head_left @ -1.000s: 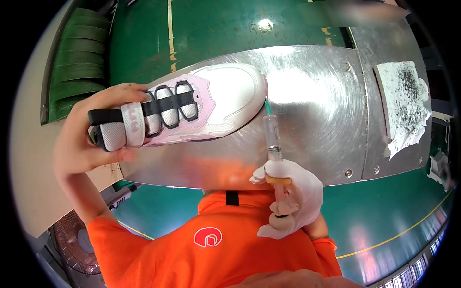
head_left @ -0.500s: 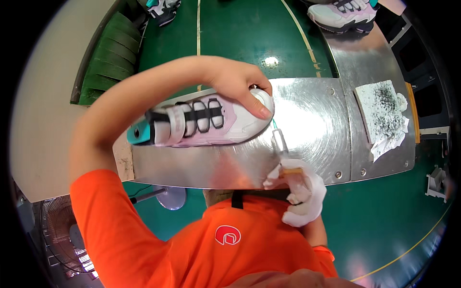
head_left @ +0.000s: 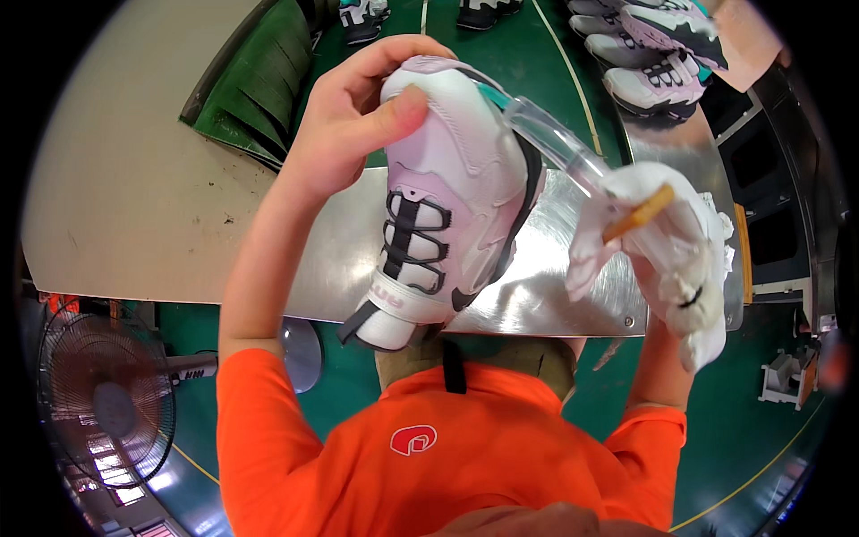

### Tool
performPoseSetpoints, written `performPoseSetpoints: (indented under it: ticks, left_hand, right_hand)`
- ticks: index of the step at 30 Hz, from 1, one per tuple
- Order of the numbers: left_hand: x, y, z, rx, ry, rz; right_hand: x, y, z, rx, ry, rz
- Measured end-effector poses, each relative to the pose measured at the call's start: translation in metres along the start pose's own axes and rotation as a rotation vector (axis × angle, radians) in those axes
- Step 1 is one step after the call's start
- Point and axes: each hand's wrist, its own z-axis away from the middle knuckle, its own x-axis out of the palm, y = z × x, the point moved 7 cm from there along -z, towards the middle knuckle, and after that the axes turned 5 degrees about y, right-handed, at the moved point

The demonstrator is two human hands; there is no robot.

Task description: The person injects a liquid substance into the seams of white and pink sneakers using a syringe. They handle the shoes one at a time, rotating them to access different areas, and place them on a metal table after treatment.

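Note:
My left hand [head_left: 353, 116] is closed round the toe of a white and pale pink sneaker [head_left: 479, 192], its thumb pressed on the toe cap. The sneaker is tilted toe away, its black-laced top and one side showing. In a white glove, my right hand [head_left: 680, 237] grips a clear tube-shaped tool [head_left: 557, 139] with a teal tip. That tip meets the sneaker's edge by the toe; whether it touches cannot be made out. A short tan strip [head_left: 640, 215] also sticks out of the gloved fingers.
A metal plate [head_left: 559, 286] lies below the sneaker, with a beige tabletop [head_left: 116, 206] at left. Green flaps [head_left: 246, 89] rise beyond it. Several similar sneakers [head_left: 658, 85] are stacked at far right. A fan [head_left: 107, 403] stands at lower left.
My left hand has raised the sneaker off the metal plate and swung its toe away from me. My right hand has moved up and right, bringing the tool against the toe's edge.

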Motion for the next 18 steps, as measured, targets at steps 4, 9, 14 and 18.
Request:
performPoseSetpoints:
  ticks: [4,9,14,18]
  left_hand:
    - [-0.032,-0.015,0.022,0.034,0.162,0.112]
    - [-0.062,-0.035,0.04,0.054,0.362,0.175]
    - [-0.086,-0.065,0.058,-0.042,0.476,0.291]
    - [-0.098,-0.085,0.07,-0.073,0.586,0.365]
  right_hand:
    - [0.017,0.012,-0.029,0.083,0.071,0.0]
    - [0.026,0.033,-0.059,0.126,0.045,0.047]
    - [0.014,0.068,-0.07,0.124,0.051,0.017]
    - [0.006,0.087,-0.08,0.233,0.012,0.082]
